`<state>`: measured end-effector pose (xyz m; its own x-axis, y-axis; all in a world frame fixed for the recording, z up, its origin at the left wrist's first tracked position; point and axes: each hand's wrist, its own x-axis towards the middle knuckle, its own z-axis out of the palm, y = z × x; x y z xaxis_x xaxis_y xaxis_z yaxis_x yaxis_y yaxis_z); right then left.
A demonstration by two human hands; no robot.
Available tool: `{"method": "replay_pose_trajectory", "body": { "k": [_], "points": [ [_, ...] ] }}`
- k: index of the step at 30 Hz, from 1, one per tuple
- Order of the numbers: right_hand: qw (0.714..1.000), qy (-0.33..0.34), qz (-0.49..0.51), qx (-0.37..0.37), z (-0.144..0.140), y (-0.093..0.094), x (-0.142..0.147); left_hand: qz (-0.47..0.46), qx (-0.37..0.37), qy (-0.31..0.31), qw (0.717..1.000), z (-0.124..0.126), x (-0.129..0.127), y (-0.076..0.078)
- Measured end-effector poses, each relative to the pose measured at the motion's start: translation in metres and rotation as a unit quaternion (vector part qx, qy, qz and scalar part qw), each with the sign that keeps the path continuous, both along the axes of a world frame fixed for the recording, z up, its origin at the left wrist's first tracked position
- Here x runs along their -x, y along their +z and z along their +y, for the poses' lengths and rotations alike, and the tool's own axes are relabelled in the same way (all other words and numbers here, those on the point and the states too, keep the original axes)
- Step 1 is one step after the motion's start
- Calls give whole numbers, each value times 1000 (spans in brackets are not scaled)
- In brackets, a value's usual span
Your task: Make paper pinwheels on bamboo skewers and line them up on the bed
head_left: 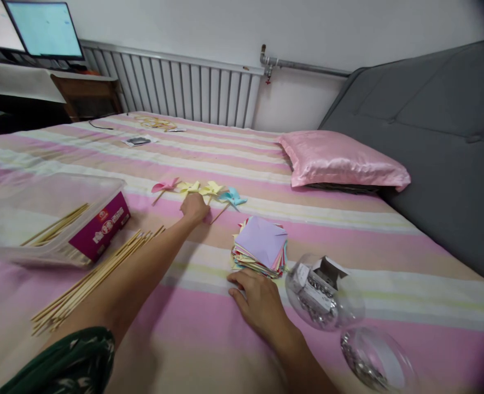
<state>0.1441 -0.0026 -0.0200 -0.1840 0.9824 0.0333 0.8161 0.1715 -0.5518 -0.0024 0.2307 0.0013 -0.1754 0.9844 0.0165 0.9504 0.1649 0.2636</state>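
My left hand reaches far out over the striped bed and closes on the stick of a yellow paper pinwheel. That pinwheel lies in a row with a pink pinwheel, another yellow pinwheel and a blue pinwheel. My right hand rests flat on the bedsheet, fingers spread, just in front of a stack of coloured paper squares, holding nothing.
A bundle of wooden sticks lies at the left beside a clear plastic box with more sticks. Two clear bowls of metal pins sit at the right. A pink pillow and grey headboard are beyond.
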Motion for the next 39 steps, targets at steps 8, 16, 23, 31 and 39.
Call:
{"method": "replay_pose_trajectory", "body": {
  "k": [8, 16, 23, 31, 39],
  "points": [
    [1000, -3, 13, -10, 0, -3, 0, 31, -25, -57, 998, -20, -6, 11],
    [1000, -2, 15, -17, 0, -2, -1, 33, 15, -116, 993, -32, -30, -4],
    [1000, 0, 22, -20, 1, -2, -2, 5, 15, -111, 994, -28, -57, -15],
    [1000, -1, 11, -26, 1, -2, -2, -48, -12, -96, 994, -25, -78, -16],
    [999, 0, 1, -33, 0, -1, -2, -166, -63, -71, 982, -41, -64, -2]
  ]
}}
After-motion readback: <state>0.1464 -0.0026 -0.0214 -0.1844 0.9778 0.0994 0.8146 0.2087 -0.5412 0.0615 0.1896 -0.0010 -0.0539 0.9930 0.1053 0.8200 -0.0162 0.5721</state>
